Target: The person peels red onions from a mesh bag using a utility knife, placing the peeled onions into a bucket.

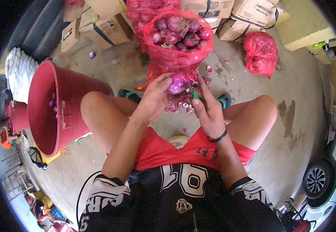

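Observation:
My left hand (155, 96) grips a shiny purple onion (179, 84), thumb on its near top side, in front of the open mesh sack. On the other side of the onion, my right hand (209, 110) closes its thumb and fingers around what looks like a small green-handled knife (195, 95). Its blade is hard to make out against the onion and the litter behind. Below both hands, loose purple onion skins (181, 104) lie on the floor. Just beyond them stands a red mesh sack (179, 58) filled with onions (177, 25).
A large dark red tub (44, 112) lies tilted at my left, a few onions inside. Cardboard boxes (106, 31) and another full mesh sack (152, 11) stand at the back. A red mesh bag (260, 54) rests at right. A parked car (318, 179) is at far right.

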The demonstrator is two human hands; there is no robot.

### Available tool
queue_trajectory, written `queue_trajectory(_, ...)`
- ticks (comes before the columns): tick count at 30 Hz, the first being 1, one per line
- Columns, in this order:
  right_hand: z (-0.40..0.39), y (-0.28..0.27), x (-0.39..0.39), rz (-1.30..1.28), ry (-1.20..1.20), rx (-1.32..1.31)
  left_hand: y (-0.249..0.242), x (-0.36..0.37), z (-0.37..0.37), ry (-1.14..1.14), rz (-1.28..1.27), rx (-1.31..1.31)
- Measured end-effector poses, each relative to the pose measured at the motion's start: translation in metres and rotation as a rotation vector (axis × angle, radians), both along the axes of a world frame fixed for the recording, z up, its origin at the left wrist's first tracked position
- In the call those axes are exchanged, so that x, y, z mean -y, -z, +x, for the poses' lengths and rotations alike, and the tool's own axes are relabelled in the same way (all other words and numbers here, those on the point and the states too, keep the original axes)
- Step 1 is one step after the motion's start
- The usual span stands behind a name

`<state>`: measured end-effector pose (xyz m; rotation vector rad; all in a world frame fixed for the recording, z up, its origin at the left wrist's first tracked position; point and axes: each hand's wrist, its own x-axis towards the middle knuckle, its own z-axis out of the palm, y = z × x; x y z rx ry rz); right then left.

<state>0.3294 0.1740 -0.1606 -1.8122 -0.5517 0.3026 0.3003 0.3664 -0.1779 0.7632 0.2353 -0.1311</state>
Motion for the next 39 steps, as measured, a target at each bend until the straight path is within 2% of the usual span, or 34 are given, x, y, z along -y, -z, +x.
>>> queue_trajectory(1, 0.002, 0.0, -0.003, 0.003, -0.018, 0.16, 0.0, 0.0, -0.001, 0.013, 0.001, 0.008)
queue_trajectory(4, 0.003, 0.002, -0.006, 0.042, -0.032, 0.182, 0.003, -0.001, 0.0, 0.04, -0.003, 0.02)
queue_trajectory(10, 0.006, -0.003, 0.001, -0.108, -0.063, 0.227, 0.01, -0.007, -0.004, 0.06, 0.034, 0.035)
queue_trajectory(12, 0.006, 0.005, -0.002, 0.044, -0.011, 0.215, 0.008, -0.007, -0.004, 0.045, 0.009, 0.034)
queue_trajectory(14, 0.005, 0.005, -0.001, 0.174, 0.03, 0.032, 0.002, -0.005, -0.004, 0.007, -0.01, 0.059)
queue_trajectory(16, 0.001, -0.002, 0.003, 0.28, 0.059, -0.318, 0.001, -0.004, -0.003, -0.024, -0.082, 0.081)
queue_trajectory(19, 0.002, 0.004, 0.006, 0.457, 0.006, -0.431, 0.005, -0.008, -0.002, -0.055, -0.193, 0.101)
queue_trajectory(22, 0.001, 0.004, 0.003, 0.499, 0.044, -0.458, 0.008, -0.008, -0.002, -0.067, -0.176, 0.099)
queue_trajectory(25, 0.0, 0.003, 0.0, 0.382, 0.176, -0.353, 0.003, -0.003, -0.002, -0.061, -0.152, 0.095)
queue_trajectory(28, 0.001, 0.01, 0.004, 0.418, 0.227, -0.442, 0.001, -0.002, 0.0, -0.058, -0.058, 0.127)
queue_trajectory(30, 0.005, 0.02, 0.006, 0.193, 0.188, -0.271, 0.003, -0.002, -0.001, -0.095, 0.012, 0.14)
queue_trajectory(33, 0.003, 0.027, 0.008, 0.066, 0.132, -0.266, 0.009, -0.006, -0.001, -0.065, 0.093, 0.173)
queue_trajectory(37, -0.002, 0.01, 0.008, 0.193, 0.007, -0.426, 0.006, -0.006, 0.001, -0.065, 0.015, 0.129)
queue_trajectory(39, -0.006, 0.014, 0.004, 0.346, 0.019, -0.506, -0.001, -0.005, 0.003, -0.069, -0.061, 0.085)
